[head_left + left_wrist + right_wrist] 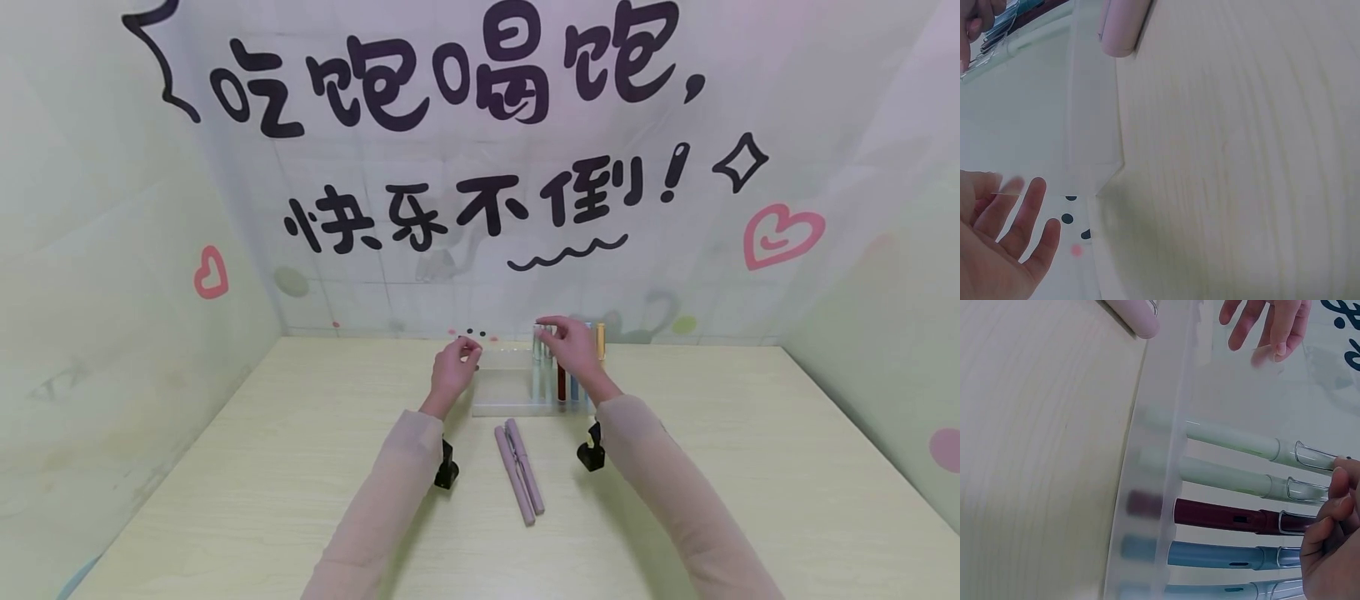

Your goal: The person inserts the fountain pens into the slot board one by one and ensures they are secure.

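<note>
A clear pen holder (498,408) stands at the table's back, with several capped pens upright in its right part. My left hand (453,372) pinches the holder's left edge between thumb and forefinger, the other fingers spread apart in the left wrist view. My right hand (573,348) pinches the cap end of the leftmost pale green pen (1232,437), which stands in the holder. Beside it are another pale green pen (1229,475), a dark red pen (1216,515), a blue pen (1213,555) and a light blue pen (1210,592). My right hand partly covers the caps.
Two pink pens (514,475) (527,475) lie side by side on the wooden table (300,500) in front of the holder. A yellow pen cap (601,340) shows at the holder's right end. Behind stands a printed backdrop (420,292) with large black lettering.
</note>
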Tool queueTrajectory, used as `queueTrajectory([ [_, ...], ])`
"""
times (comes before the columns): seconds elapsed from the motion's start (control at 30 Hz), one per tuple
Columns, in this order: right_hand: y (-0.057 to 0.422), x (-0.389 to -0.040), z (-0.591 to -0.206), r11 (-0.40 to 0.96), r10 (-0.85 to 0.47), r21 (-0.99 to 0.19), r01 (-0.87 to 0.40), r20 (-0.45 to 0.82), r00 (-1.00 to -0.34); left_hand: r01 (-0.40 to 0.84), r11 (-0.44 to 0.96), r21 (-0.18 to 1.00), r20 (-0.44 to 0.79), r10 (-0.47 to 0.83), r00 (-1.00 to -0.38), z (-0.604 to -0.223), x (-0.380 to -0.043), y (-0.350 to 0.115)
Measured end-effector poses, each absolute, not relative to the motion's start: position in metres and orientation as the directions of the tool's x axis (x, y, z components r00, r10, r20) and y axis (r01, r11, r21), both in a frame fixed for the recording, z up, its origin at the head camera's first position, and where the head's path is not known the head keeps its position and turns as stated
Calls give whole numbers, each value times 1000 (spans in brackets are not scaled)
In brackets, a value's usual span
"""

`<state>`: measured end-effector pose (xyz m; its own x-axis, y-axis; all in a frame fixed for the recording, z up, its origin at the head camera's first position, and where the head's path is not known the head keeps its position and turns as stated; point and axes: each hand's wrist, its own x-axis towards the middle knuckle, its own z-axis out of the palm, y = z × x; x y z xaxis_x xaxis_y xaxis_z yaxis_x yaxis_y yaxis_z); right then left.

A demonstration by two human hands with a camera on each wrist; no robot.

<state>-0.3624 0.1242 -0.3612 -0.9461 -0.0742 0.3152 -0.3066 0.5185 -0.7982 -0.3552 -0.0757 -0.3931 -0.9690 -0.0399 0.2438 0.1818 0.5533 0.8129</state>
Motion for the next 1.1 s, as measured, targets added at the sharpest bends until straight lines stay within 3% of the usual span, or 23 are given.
queueTrajectory([
  [0.27, 120, -365, -362, 571, -35, -784, -245, 275, -961, 176, 544, 820, 234, -38, -972, -393, -355, -76],
  [1.1, 117, -369, -365, 605, -47, -748, -272, 307, -951, 177, 551, 815, 239, -41, -970, -394, -357, -75],
])
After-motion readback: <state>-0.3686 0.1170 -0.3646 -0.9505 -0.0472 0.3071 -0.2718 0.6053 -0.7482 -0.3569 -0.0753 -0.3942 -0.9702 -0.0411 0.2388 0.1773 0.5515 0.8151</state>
